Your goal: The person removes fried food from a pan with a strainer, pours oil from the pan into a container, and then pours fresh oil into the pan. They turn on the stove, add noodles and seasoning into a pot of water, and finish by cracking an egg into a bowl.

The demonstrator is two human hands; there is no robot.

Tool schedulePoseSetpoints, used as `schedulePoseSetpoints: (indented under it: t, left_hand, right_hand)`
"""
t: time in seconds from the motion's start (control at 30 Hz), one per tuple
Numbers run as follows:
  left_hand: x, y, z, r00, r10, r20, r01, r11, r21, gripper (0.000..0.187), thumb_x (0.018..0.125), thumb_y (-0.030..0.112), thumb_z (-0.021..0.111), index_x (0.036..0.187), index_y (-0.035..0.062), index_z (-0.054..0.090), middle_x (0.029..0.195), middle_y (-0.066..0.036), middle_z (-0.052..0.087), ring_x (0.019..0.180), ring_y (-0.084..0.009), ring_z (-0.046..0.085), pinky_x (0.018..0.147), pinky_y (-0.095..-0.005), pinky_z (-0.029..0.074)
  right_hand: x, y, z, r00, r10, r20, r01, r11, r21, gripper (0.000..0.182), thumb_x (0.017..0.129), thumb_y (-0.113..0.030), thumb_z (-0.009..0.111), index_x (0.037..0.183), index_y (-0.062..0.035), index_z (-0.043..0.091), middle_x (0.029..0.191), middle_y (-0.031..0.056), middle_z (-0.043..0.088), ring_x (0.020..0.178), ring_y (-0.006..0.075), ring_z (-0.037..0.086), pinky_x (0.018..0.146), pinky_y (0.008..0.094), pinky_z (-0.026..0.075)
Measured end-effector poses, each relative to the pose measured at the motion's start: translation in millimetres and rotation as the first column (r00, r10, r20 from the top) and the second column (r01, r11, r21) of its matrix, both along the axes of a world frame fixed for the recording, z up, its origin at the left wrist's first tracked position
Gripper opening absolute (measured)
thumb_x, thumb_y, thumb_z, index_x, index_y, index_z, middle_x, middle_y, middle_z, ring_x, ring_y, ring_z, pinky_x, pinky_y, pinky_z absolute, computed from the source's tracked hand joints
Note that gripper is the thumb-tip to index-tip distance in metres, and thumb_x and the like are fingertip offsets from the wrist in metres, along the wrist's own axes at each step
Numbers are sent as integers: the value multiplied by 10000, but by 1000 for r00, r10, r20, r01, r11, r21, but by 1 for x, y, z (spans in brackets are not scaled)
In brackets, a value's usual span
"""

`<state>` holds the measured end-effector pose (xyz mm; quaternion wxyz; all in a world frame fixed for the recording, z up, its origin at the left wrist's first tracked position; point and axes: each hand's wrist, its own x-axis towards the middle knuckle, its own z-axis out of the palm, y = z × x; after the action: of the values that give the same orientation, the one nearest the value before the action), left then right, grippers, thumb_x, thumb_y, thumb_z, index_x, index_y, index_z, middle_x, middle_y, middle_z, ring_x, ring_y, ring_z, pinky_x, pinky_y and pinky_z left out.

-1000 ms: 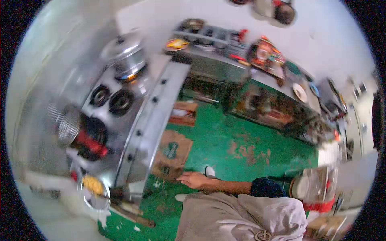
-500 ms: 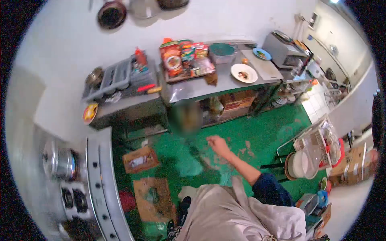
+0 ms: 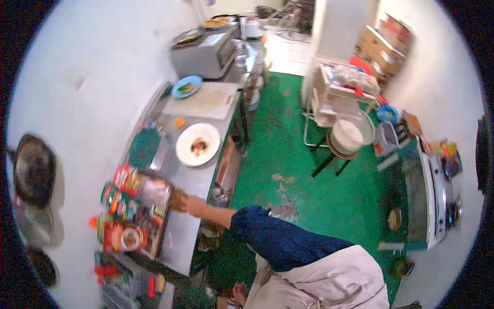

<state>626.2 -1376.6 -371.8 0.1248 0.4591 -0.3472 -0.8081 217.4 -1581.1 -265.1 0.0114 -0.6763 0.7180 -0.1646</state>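
Note:
My right hand (image 3: 194,207) reaches out to the left over the metal counter (image 3: 180,247). Its blurred fingers look curled on a brown cloth (image 3: 177,200) at the edge of a tray loaded with food packets (image 3: 125,234). Farther along the counter sits a white plate (image 3: 198,144) with a little dark food in its middle. Low in the view, beside the apron, part of my left hand (image 3: 240,293) shows; it is dim and smeared, so its fingers cannot be made out.
A cutting board (image 3: 206,100), a blue plate (image 3: 187,86) and a microwave-like oven (image 3: 203,56) stand farther back. A white tub (image 3: 352,133) rests on a stool to the right. A stove (image 3: 435,198) stands at the right wall. Pans (image 3: 35,170) hang at left.
The view has swung to the right. My right hand has gone from over the green floor to the brown cloth by the tray. My left hand has come into view low down.

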Motion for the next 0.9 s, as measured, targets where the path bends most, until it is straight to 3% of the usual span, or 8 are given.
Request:
schedulePoseSetpoints:
  t: [0.1,0.2,0.23,0.37,0.47,0.6,0.77,0.9]
  left_hand:
    - [-33,-72,-16,950,-190,-246,227,965,131,401,874,295,560,1195,64,492,958,-73,609,768,-198,599,628,-317,502]
    - [-76,-99,-23,955,-156,251,232,921,-314,451,878,355,555,1226,79,476,986,-94,596,823,-213,600,687,-336,507]
    - [-102,-111,-10,967,-76,244,149,944,-294,461,877,374,553,1224,80,479,1016,-104,586,858,-220,594,709,-349,503]
    - [-220,-99,135,982,128,-141,-119,991,69,523,879,438,526,1237,61,472,1149,-146,519,1016,-262,545,816,-400,474]
    - [-284,-71,148,975,-147,-167,167,980,112,559,884,455,501,1266,50,456,1225,-169,455,1083,-279,506,858,-411,452]
    - [-357,3,93,660,-751,0,592,520,-615,423,886,316,520,1183,15,491,1087,-151,545,967,-254,566,802,-382,476]
    - [-475,212,146,549,-827,-119,796,561,-228,303,841,149,545,1105,3,517,971,-89,603,892,-192,592,754,-322,479]
    - [-529,352,141,279,-928,-247,874,352,-336,297,808,124,599,1074,12,532,974,-74,598,892,-175,574,768,-313,468]
  right_hand:
    - [6,-8,-16,994,-35,102,65,949,-308,183,790,-168,505,961,-135,563,1019,78,502,1018,292,491,756,388,497]
    - [4,25,4,997,-76,-8,68,929,-365,264,730,-195,619,944,-72,525,1003,144,518,975,326,507,696,447,474]
    - [-1,39,23,921,-61,386,28,996,89,294,714,-186,638,945,-52,518,987,183,522,889,358,539,704,449,466]
    - [-12,136,30,364,-102,926,245,970,11,225,787,-272,578,888,-80,516,768,86,558,713,232,545,642,388,431]
    - [-23,231,6,-21,34,999,314,949,-25,424,827,-328,530,1150,-53,513,960,89,584,917,180,520,792,351,441]
    - [-38,389,64,-363,-184,913,567,734,373,476,829,-328,565,1199,-40,482,1016,102,569,964,176,502,813,337,425]
    - [-69,589,57,98,-439,893,878,460,130,395,823,-314,620,1088,-42,512,911,60,567,816,168,538,710,329,443]
    - [-104,736,35,-86,-428,900,956,218,195,293,854,-307,559,894,-17,552,796,70,568,783,171,528,700,337,437]
